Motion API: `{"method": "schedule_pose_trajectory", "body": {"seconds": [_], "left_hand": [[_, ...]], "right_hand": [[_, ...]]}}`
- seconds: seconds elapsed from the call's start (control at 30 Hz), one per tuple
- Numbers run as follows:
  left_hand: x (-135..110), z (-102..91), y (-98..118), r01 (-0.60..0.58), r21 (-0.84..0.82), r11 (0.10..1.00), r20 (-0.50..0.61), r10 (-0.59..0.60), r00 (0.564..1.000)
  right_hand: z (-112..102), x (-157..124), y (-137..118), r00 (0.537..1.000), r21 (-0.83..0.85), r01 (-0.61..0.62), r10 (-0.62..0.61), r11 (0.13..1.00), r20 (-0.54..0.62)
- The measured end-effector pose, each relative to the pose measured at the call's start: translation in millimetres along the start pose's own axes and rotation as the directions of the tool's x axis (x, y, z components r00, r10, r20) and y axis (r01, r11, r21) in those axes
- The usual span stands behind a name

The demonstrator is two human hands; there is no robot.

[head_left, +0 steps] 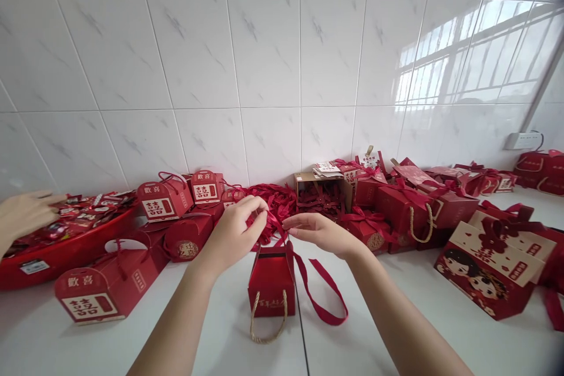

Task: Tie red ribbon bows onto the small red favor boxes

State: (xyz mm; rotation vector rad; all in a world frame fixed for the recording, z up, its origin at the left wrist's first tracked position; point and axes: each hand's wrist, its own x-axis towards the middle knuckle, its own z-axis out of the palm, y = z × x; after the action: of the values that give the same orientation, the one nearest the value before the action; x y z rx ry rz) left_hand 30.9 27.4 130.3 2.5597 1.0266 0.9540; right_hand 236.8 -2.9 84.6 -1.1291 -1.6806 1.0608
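Red box: it's sitting centre stage on the bench; this small red box is facing the wearer with its printed panel, its rope handle drooping in front.
Left hand: the left hand is bending in over the box top, its fingers closing together and appearing to pinch the ribbon.
Right hand: the right hand is reaching in opposite, fingers stretched and only slightly parted; whether they're gripping the ribbon, I can't tell.
Key line: the box is lying just below both sets of fingers in view, its dark top strip running left to right, the ribbon rising from there into the gap; both hands are hovering close, the left looking a touch nearer.
Ribbon tail: it's looping out on the bench, right of the box.
Hard to see: the ribbon heap behind is matching in colour and swallowing the ribbon's upper end; the right thumb is blurring into it, and the box's depth is foreshortening, so its long axis is staying uncertain.
Left edge: a co-worker's hand is resting over wrapped packets in a red basin, both hand and basin being cut off.
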Motion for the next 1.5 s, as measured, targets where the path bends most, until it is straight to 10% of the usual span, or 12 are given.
{"method": "schedule_pose_trajectory", "body": {"seconds": [0.2, 0.43, 0.57, 0.73, 0.87, 1.03, 1.5], "left_hand": [[-25.0, -21.6, 29.9, -0.066, -0.172, 0.983, -0.110, 0.048, 0.993], [-29.8, -41.3, 20.7, 0.029, -0.190, 0.981, -0.189, -0.066, 0.980], [-51.3, -14.4, -29.6, 0.297, -0.096, 0.950, -0.001, -0.298, 0.954], [-143.5, 37.7, -99.8, 0.347, 0.319, 0.882, 0.229, -0.427, 0.875], [-191.8, 62.7, -114.6, 0.417, 0.390, 0.821, 0.095, -0.486, 0.869], [-182.1, 66.2, -97.9, 0.469, 0.409, 0.783, -0.006, -0.511, 0.859], [-171.8, 62.8, -83.1, 0.551, 0.425, 0.718, 0.051, -0.627, 0.777]], "right_hand": [[22.2, -7.7, -16.5, 0.966, 0.249, 0.207, -0.237, 0.946, 0.100], [19.3, -31.1, -43.5, 0.896, 0.112, 0.437, -0.421, 0.892, -0.143], [2.9, -47.2, -53.0, 0.847, 0.251, 0.518, -0.448, 0.818, -0.288], [-18.9, -63.3, -55.0, 0.801, 0.334, 0.565, -0.405, 0.754, -0.441], [-37.4, -71.2, -53.4, 0.691, 0.220, 0.652, -0.448, 0.726, -0.567], [-54.3, -83.6, -56.6, 0.626, 0.173, 0.702, -0.483, 0.691, -0.612], [-68.2, -89.1, -54.6, 0.713, 0.309, 0.648, -0.413, 0.696, -0.566]]}}
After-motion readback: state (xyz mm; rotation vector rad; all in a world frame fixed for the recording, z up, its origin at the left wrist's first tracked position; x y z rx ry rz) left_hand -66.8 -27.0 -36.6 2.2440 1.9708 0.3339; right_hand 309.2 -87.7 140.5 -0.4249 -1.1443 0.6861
